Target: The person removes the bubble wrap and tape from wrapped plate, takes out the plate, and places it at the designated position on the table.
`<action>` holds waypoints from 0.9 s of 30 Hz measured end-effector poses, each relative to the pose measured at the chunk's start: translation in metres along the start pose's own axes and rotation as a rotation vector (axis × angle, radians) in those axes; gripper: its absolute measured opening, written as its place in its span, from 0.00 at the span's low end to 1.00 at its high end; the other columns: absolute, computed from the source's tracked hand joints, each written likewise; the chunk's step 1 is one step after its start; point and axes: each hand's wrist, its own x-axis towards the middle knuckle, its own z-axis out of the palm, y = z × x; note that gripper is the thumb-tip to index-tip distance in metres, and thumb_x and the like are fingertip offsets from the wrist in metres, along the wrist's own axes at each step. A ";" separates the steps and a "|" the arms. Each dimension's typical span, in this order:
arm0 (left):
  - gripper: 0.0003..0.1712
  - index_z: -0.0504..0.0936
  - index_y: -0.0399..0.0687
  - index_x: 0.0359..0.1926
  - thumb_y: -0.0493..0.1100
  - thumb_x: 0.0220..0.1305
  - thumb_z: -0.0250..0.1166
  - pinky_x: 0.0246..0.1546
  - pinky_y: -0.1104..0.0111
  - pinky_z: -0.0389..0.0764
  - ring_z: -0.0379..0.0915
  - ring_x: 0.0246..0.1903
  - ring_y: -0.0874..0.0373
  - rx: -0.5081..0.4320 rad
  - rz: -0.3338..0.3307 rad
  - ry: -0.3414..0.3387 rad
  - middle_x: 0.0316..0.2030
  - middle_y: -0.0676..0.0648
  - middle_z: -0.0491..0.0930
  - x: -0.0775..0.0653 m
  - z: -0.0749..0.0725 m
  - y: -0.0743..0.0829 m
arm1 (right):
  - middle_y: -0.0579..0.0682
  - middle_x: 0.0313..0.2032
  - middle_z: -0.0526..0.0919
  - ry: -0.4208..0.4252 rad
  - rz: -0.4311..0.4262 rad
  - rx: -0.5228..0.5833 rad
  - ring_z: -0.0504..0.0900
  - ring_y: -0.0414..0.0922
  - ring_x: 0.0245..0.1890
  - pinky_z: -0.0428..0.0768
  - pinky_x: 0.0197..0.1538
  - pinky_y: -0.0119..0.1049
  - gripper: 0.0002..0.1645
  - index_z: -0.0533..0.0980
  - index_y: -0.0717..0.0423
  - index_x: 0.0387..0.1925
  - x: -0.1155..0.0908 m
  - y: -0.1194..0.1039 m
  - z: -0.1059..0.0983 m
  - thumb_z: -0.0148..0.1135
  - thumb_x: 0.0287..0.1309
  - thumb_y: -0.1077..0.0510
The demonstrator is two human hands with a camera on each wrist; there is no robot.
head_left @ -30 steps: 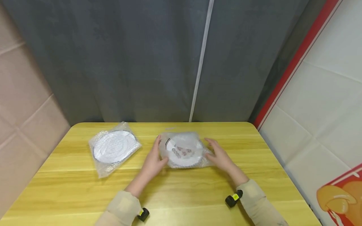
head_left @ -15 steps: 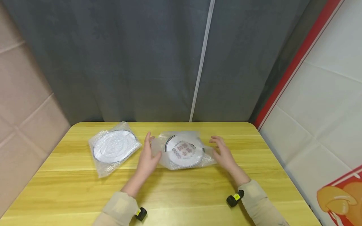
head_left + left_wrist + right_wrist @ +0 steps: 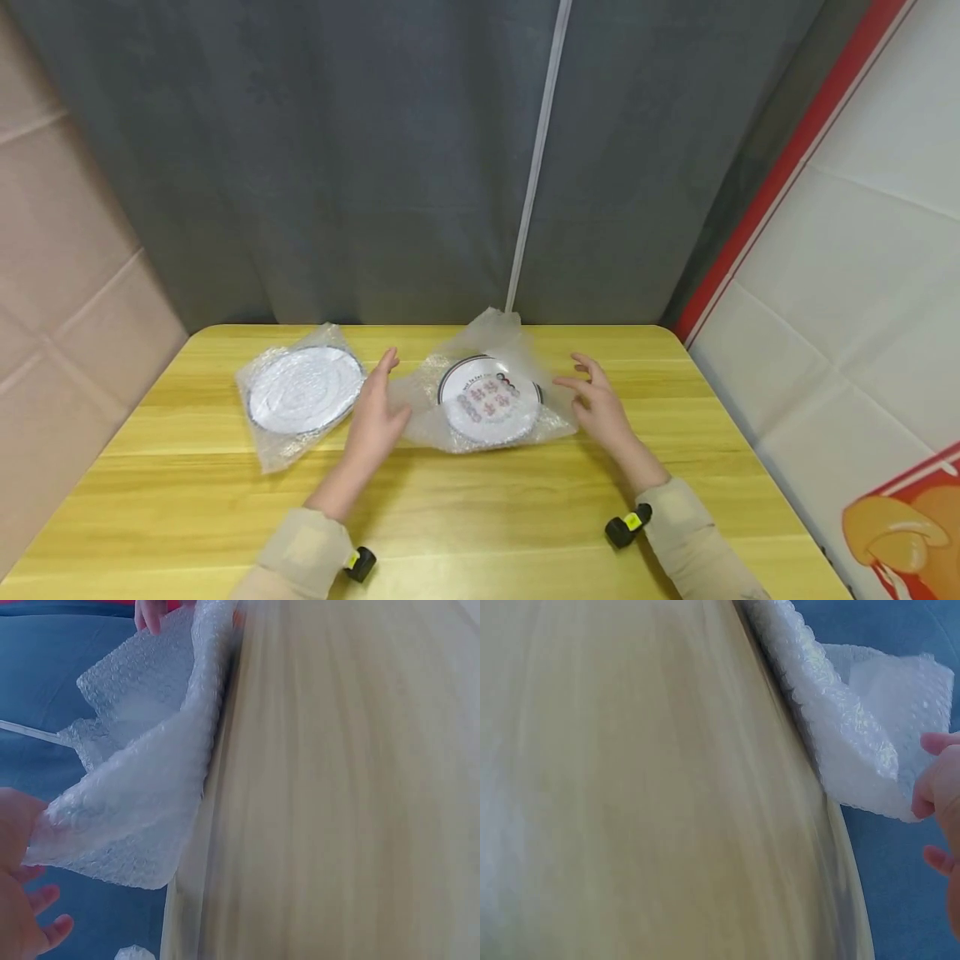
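Observation:
A round white plate [image 3: 491,404] with a dark rim and printed marks lies mid-table. Bubble wrap [image 3: 431,425] spreads around and under it, its back flap standing up at the table's far side. At the left edge of the wrap is my left hand [image 3: 375,417], fingers straight. In the left wrist view, the left thumb shows through the raised wrap flap. My right hand [image 3: 600,412] hovers by the right side, index finger and thumb apart. The right wrist view shows its fingertips [image 3: 926,802] at the wrap's edge. Whether they touch it is hard to tell.
Left of my left hand lies a second round item in bubble wrap [image 3: 303,390], flat on the wooden table [image 3: 480,533]. A dark grey curtain [image 3: 337,167] hangs behind the far edge. Pale panels [image 3: 847,275] stand at the right.
My left hand has moved left and the wrap's left flap has spread with it. The back flap has risen, uncovering more of the plate. My right hand has shifted slightly right.

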 end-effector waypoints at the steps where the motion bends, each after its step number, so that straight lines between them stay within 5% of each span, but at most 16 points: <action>1: 0.54 0.57 0.44 0.72 0.22 0.40 0.64 0.59 0.47 0.63 0.62 0.61 0.41 0.042 0.017 -0.009 0.61 0.38 0.69 0.000 -0.001 -0.001 | 0.57 0.67 0.61 -0.010 0.012 -0.011 0.67 0.58 0.59 0.77 0.51 0.52 0.32 0.82 0.56 0.47 -0.001 0.000 0.000 0.55 0.43 0.83; 12: 0.47 0.71 0.49 0.65 0.25 0.37 0.65 0.52 0.48 0.64 0.70 0.53 0.45 0.396 0.170 -0.176 0.53 0.43 0.78 -0.001 -0.013 -0.008 | 0.61 0.71 0.51 -0.061 0.108 -0.183 0.58 0.63 0.65 0.59 0.62 0.63 0.33 0.77 0.56 0.56 -0.001 0.002 -0.006 0.60 0.43 0.72; 21: 0.31 0.85 0.48 0.46 0.25 0.36 0.65 0.49 0.45 0.68 0.77 0.45 0.46 0.517 0.215 -0.363 0.43 0.47 0.84 -0.003 -0.014 -0.013 | 0.64 0.71 0.51 -0.125 0.191 -0.319 0.53 0.65 0.66 0.54 0.62 0.65 0.29 0.77 0.62 0.55 -0.002 0.004 -0.009 0.69 0.50 0.54; 27: 0.19 0.86 0.46 0.42 0.35 0.43 0.70 0.55 0.44 0.66 0.80 0.42 0.47 0.526 0.185 -0.456 0.39 0.47 0.85 -0.004 -0.015 -0.015 | 0.67 0.66 0.62 -0.188 0.165 -0.429 0.55 0.64 0.66 0.53 0.63 0.64 0.35 0.76 0.66 0.54 -0.003 0.006 -0.010 0.71 0.50 0.47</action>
